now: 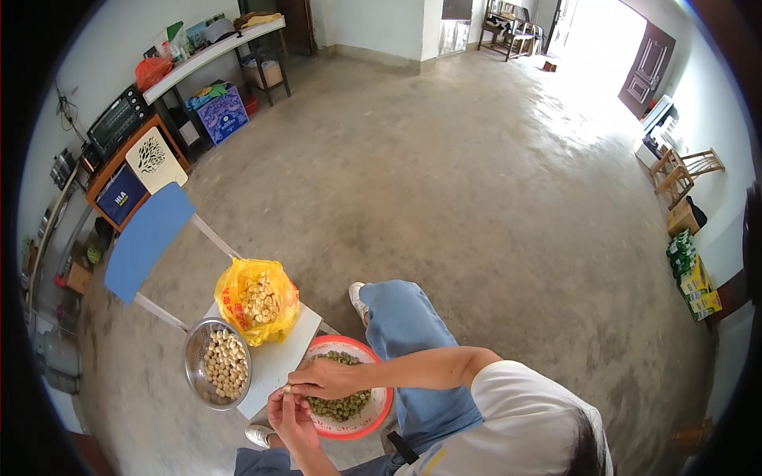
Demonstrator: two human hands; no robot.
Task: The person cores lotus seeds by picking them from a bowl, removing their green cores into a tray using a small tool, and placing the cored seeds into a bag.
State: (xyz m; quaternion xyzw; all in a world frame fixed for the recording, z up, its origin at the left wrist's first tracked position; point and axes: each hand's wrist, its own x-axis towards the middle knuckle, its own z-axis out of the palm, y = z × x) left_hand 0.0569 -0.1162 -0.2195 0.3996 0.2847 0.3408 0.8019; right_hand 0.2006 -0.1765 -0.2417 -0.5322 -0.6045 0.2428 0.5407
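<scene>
My right hand [327, 378] and my left hand [292, 418] meet over the left rim of a red-edged basin [384, 408]. Their fingers are closed in a pinch around a small pale round seed [287, 389], which looks like a lotus seed. Small green seeds or pods [343, 406] lie in the basin, partly hidden by my right hand and forearm. On the seat of a chair [274, 366] beside the basin stands a steel bowl [190, 366] with many cream-coloured round seeds [226, 365]. Behind it, an open yellow plastic bag [278, 327] holds pale yellowish pieces [259, 300].
The chair has a blue backrest [151, 238]. Along the left wall are a shelf unit with an oven [117, 120] and a long white table [214, 51] loaded with bags. Wooden chairs [683, 174] and boxes [698, 285] line the right wall. Concrete floor [444, 182] lies between.
</scene>
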